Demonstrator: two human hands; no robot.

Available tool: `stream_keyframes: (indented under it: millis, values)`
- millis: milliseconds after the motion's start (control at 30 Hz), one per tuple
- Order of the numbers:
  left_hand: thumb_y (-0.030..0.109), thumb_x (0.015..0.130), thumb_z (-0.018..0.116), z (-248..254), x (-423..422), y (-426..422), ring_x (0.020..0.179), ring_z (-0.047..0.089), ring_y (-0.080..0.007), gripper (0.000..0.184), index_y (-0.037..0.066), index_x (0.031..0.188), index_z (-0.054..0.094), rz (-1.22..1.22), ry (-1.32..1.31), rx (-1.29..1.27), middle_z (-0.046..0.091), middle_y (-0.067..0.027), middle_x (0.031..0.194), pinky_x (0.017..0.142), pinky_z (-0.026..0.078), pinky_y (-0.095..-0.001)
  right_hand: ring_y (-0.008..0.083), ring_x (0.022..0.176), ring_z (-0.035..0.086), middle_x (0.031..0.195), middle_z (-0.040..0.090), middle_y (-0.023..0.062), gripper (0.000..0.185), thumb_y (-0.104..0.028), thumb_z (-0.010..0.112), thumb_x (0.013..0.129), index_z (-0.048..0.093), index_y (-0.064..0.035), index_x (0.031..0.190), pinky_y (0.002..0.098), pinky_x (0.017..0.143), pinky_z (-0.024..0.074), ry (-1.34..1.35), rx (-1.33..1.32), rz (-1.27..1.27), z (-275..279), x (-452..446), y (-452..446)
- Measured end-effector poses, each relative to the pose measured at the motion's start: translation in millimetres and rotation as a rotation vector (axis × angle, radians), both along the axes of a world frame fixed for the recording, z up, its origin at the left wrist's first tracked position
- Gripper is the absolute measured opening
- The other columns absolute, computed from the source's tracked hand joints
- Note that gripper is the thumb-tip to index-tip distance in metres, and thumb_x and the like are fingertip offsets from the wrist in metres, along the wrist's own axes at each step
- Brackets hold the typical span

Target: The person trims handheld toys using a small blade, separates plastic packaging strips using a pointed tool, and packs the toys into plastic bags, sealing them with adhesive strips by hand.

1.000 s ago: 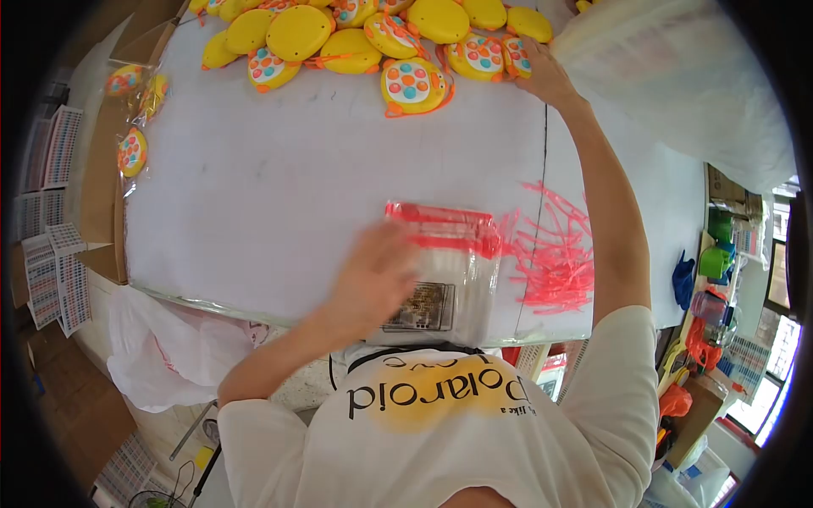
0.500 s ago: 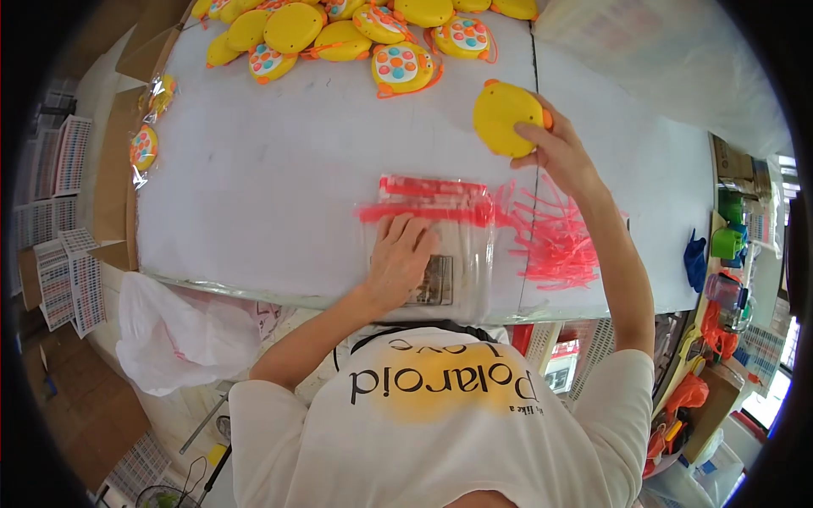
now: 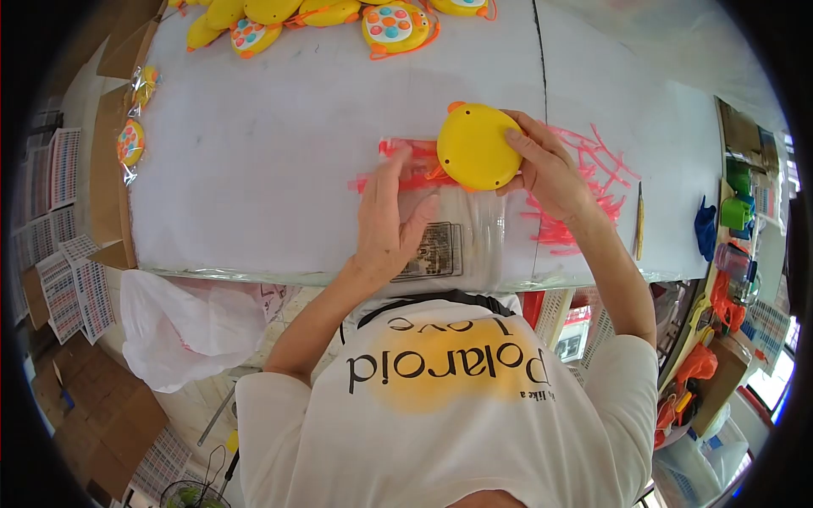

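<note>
My right hand (image 3: 550, 165) grips a round yellow toy (image 3: 478, 146) by its right edge, with the thumb across its plain back. A bit of orange cord shows at its lower left. The toy is above a stack of clear plastic bags (image 3: 484, 229) with red top strips and a dark printed block. Beside the toy, my left hand (image 3: 385, 216) is over the bags' left part, fingers apart and holding nothing. Whether its fingers touch the bags I cannot tell. Red plastic strips (image 3: 563, 233) lie loose to the right, partly behind my right forearm.
Several similar yellow toys (image 3: 394, 27) with coloured buttons are heaped at the table's far side. Wrapped toys (image 3: 131, 142) are by a cardboard box (image 3: 110, 169) on the left. A thin yellowish tool (image 3: 640, 222) lies at the right. A white plastic bag (image 3: 182, 326) hangs below the front edge.
My right hand has brought the yellow toy nearer and leftward, over the bags. My left hand has lifted from lying flat on the bags, its fingers now spread. The whole view has shifted slightly.
</note>
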State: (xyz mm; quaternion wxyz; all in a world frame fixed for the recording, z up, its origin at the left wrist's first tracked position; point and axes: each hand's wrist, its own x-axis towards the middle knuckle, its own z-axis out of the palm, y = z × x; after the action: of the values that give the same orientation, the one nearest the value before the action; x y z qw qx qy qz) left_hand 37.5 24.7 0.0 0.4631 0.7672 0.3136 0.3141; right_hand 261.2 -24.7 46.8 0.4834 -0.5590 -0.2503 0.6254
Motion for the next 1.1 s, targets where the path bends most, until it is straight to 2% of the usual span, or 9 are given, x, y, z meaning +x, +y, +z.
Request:
stream_keyframes:
  millis: [167, 267, 333, 467, 500, 533, 633, 967, 1100]
  values:
    - [0.017, 0.078, 0.072, 28.2, 45.5, 9.7, 0.103, 0.054, -0.0347, 0.071, 0.002, 0.136, 0.033, 0.059, -0.109, -0.115, 0.051, -0.0219, 0.117, 0.092, 0.042, -0.0438, 0.0143, 0.087, 0.063, 0.114, 0.056, 0.0082, 0.042, -0.028, 0.042, 0.1, 0.04, -0.0033, 0.134, 0.0272, 0.064, 0.0566, -0.279, 0.113, -0.016, -4.2, -19.5, 2.5]
    - [0.017, 0.084, 0.067, 25.7, 56.5, 17.6, 0.104, 0.059, -0.0262, 0.063, 0.002, 0.137, 0.035, 0.061, 0.127, 0.097, 0.057, -0.016, 0.115, 0.084, 0.05, -0.0356, 0.0145, 0.086, 0.062, 0.114, 0.055, 0.008, 0.042, -0.028, 0.041, 0.1, 0.041, -0.0039, 0.135, 0.027, 0.065, 0.056, -0.367, 0.137, -0.042, 4.4, -22.5, -3.0]
    - [0.019, 0.083, 0.069, 23.4, 54.6, 24.5, 0.095, 0.061, -0.0245, 0.059, 0.0, 0.131, 0.041, -0.013, -0.123, -0.551, 0.059, -0.0173, 0.107, 0.077, 0.051, -0.0352, 0.0148, 0.087, 0.062, 0.115, 0.055, 0.008, 0.042, -0.027, 0.04, 0.1, 0.041, -0.0041, 0.135, 0.0272, 0.066, 0.0556, -0.286, 0.073, -0.065, 6.4, -23.0, -10.6]
    - [0.022, 0.086, 0.066, 7.7, 51.4, 21.7, 0.091, 0.063, -0.0186, 0.052, -0.003, 0.127, 0.045, -0.033, -0.07, -0.422, 0.062, -0.0122, 0.104, 0.068, 0.053, -0.0297, 0.0156, 0.09, 0.062, 0.111, 0.058, 0.0083, 0.04, -0.025, 0.042, 0.1, 0.044, -0.0031, 0.134, 0.0295, 0.071, 0.054, -0.269, 0.071, -0.082, 9.5, -16.1, -29.6]
    - [0.023, 0.088, 0.065, 4.7, 48.9, 24.0, 0.092, 0.063, -0.0179, 0.05, -0.004, 0.126, 0.045, -0.126, -0.21, -0.758, 0.062, -0.011, 0.105, 0.067, 0.054, -0.0296, 0.016, 0.09, 0.062, 0.111, 0.059, 0.0087, 0.039, -0.024, 0.044, 0.099, 0.046, -0.0025, 0.132, 0.0302, 0.073, 0.0532, -0.273, 0.064, -0.061, 14.0, -7.5, -38.1]
    - [0.024, 0.09, 0.063, 3.4, 49.3, 24.3, 0.093, 0.063, -0.0171, 0.049, -0.005, 0.125, 0.046, -0.222, -0.349, -1.097, 0.062, -0.0098, 0.106, 0.065, 0.054, -0.0295, 0.0159, 0.09, 0.062, 0.109, 0.061, 0.0091, 0.037, -0.022, 0.047, 0.098, 0.05, -0.0015, 0.129, 0.0298, 0.074, 0.0523, -0.589, 0.117, -0.133, 5.9, 9.4, -50.5]
    - [0.026, 0.094, 0.057, 7.8, 46.5, 16.4, 0.094, 0.062, -0.0159, 0.043, -0.005, 0.122, 0.048, -0.125, -0.414, -1.102, 0.061, -0.009, 0.106, 0.065, 0.055, -0.0297, 0.0147, 0.09, 0.062, 0.107, 0.065, 0.01, 0.031, -0.016, 0.053, 0.094, 0.058, 0.0014, 0.12, 0.0275, 0.078, 0.0496, -1.217, 0.009, -0.359, -1.7, 80.6, -101.1]
    - [0.024, 0.095, 0.055, 27.8, 61.0, -3.3, 0.1, 0.06, -0.0168, 0.034, -0.002, 0.117, 0.053, -0.103, -0.458, -1.018, 0.059, -0.0083, 0.112, 0.078, 0.055, -0.0344, 0.0142, 0.089, 0.063, 0.108, 0.063, 0.01, 0.052, -0.02, 0.064, 0.086, 0.047, 0.004, 0.129, 0.0259, 0.067, 0.0519, -0.343, 0.147, -0.137, 1.8, -1.1, -51.6]
    - [0.013, 0.085, 0.065, 15.7, 9.1, 1.9, 0.091, 0.06, -0.0255, 0.026, 0.001, 0.106, 0.057, 0.075, -0.019, 0.046, 0.06, -0.0115, 0.103, 0.075, 0.051, -0.0368, 0.0148, 0.089, 0.062, 0.106, 0.062, 0.0096, 0.052, -0.02, 0.067, 0.084, 0.048, 0.0049, 0.125, 0.0263, 0.067, 0.0521, -0.217, 0.248, -0.145, 10.9, -4.8, -7.3]
